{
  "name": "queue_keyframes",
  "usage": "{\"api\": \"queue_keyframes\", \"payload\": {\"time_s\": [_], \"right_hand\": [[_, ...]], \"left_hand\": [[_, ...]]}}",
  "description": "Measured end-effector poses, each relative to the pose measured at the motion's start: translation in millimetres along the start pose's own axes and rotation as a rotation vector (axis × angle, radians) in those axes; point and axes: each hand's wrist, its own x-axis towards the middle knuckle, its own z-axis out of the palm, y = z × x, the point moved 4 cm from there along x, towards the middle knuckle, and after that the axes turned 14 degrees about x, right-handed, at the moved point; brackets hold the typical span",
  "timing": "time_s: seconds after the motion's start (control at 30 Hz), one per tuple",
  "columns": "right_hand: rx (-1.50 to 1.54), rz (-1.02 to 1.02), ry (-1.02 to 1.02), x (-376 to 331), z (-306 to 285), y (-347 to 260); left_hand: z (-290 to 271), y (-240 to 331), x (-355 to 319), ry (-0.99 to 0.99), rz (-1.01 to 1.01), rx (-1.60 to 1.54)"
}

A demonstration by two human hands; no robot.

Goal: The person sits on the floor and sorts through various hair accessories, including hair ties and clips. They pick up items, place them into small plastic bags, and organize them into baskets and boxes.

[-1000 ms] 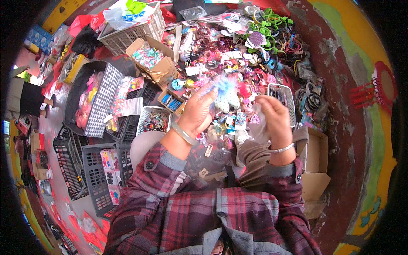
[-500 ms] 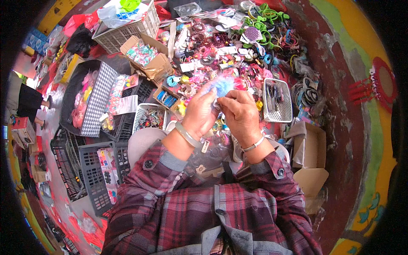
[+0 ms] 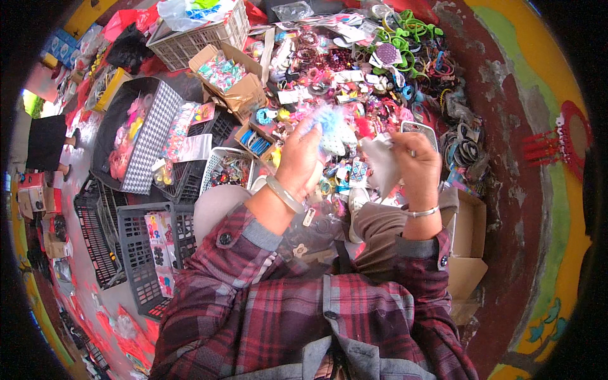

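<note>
My left hand (image 3: 300, 162) is closed around a fluffy light-blue hair ornament (image 3: 329, 119), its exact kind unclear. Beside the fluff, a white part with small dots (image 3: 340, 142) stands out from my fingers. Off to the right, my right hand (image 3: 418, 166) pinches a thin, pale grey-white piece (image 3: 382, 162) that hangs down; whether it is cloth, paper or plastic I cannot tell. The hands are apart, both raised over a heap of hair accessories (image 3: 310, 79) in many colours.
Left of the heap stand a cardboard box (image 3: 248, 95) of small packets, a white basket (image 3: 206, 180), a houndstooth-patterned box (image 3: 140, 142) and a grey crate (image 3: 134, 253). Green headbands (image 3: 405, 47) lie far right. A white basket (image 3: 423, 130) and an open carton (image 3: 470, 234) sit at right.
My hands were together at the blue fluff; the right one has moved away to the right with the grey-white piece. More of the white dotted part shows now.
</note>
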Motion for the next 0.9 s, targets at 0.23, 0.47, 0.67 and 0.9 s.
{"api": "queue_keyframes", "payload": {"time_s": [0.23,0.47,0.67,0.9], "right_hand": [[-0.125,-0.233,0.142,3,1,-31],[-0.389,-0.261,-0.156,-3,28,-12],[-0.317,-0.385,0.031,-2,18,-36],[-0.248,0.088,0.134,5,-70,26]], "left_hand": [[7,-3,-3,-0.011,0.009,0.041],[18,-9,-11,-0.093,-0.097,-0.041],[15,-4,-10,-0.061,-0.098,-0.063],[10,14,-6,-0.084,-0.103,-0.018]]}}
